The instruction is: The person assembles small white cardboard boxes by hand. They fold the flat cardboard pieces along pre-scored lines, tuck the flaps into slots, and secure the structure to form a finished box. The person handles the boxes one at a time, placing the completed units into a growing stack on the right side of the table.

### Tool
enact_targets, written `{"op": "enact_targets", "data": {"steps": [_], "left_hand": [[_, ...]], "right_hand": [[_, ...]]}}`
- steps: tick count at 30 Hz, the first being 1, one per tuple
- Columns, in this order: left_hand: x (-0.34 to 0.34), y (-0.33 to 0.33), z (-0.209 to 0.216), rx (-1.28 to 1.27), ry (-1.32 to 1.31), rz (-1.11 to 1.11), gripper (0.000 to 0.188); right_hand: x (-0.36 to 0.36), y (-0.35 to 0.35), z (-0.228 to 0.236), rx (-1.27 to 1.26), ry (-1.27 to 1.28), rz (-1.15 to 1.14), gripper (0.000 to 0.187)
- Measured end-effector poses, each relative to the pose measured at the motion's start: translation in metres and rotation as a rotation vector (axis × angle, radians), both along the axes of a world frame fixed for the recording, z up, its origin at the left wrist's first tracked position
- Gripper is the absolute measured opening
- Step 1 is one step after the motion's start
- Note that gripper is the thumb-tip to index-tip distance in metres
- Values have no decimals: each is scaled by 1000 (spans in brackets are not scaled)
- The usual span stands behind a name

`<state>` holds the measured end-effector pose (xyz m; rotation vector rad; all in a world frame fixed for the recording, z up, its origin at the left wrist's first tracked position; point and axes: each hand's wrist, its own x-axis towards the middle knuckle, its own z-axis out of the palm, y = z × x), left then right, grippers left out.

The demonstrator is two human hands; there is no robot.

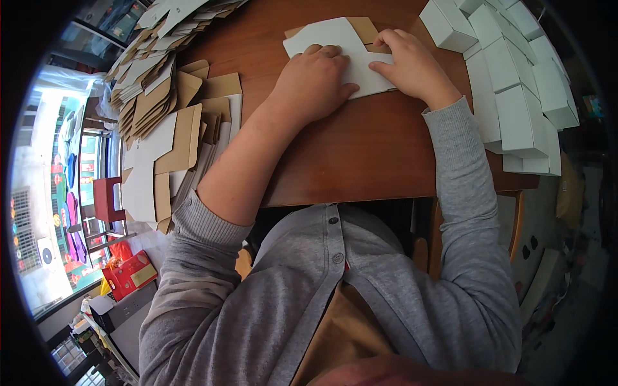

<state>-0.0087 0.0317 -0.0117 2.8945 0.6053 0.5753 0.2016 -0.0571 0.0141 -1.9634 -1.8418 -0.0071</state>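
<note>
A flattened folding box, white with brown inner flaps, lies on the brown table in front of me. My left hand rests on its left part, fingers bent over and holding it down, thumb out toward the near edge. At the right end of the box is my right hand. Its thumb touches the white panel and its bent forefinger is apart from the thumb, with a brown flap beside the fingertips. What the other right fingers touch is hidden.
Stacks of flat white-and-brown box blanks line the table's left side, with more at the far left. Assembled white boxes are piled along the right edge. The table's front edge runs close to my body.
</note>
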Motion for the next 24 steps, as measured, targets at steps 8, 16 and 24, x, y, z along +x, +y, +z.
{"op": "enact_targets", "data": {"steps": [8,16,24], "left_hand": [[-2,-16,16,-129,140,-223,47],[-2,-6,2,-12,62,-70,49],[7,-17,-18,58,30,-60,48]], "right_hand": [[10,-2,-9,-184,82,11,28],[7,-10,6,-370,171,63,31],[-12,8,14,-169,89,-194,25]]}}
